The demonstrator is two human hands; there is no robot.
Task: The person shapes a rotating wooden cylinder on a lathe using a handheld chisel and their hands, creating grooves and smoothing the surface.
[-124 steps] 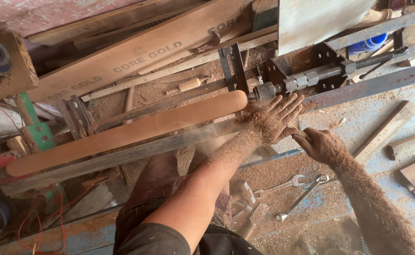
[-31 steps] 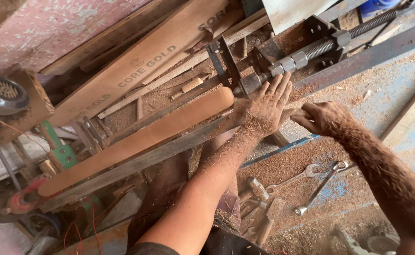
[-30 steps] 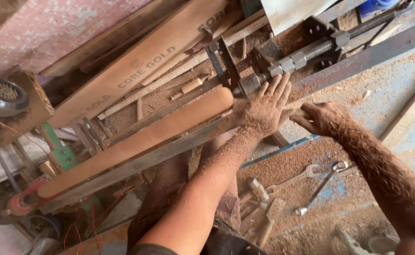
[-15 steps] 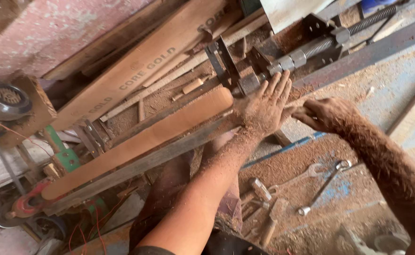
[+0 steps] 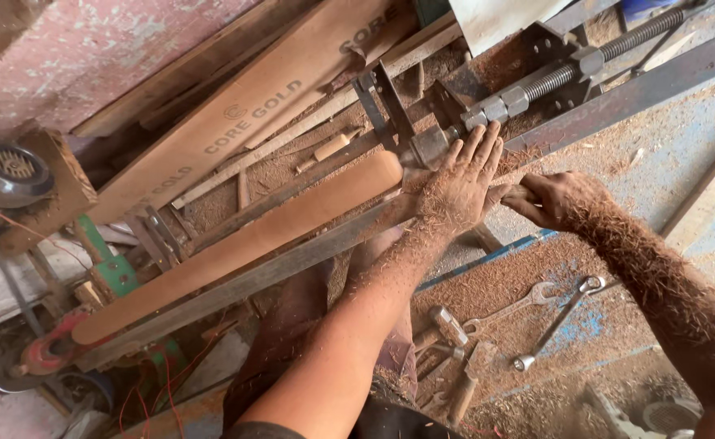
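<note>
My left hand (image 5: 459, 189) lies spread flat beside the long rounded brown wooden blank (image 5: 239, 248) at frame centre; my right hand (image 5: 559, 199) is curled, its grip hidden.

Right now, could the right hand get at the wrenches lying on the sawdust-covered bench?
Probably yes. The right hand grips a tool handle near the lathe, and the wrenches lie on open sawdust below it, with nothing over them. It would have to let go of the handle first.

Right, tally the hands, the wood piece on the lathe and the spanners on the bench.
Hands: 2, left hand and right hand
Long wood piece: 1
Spanners: 2, one and another
Total: 5
</note>
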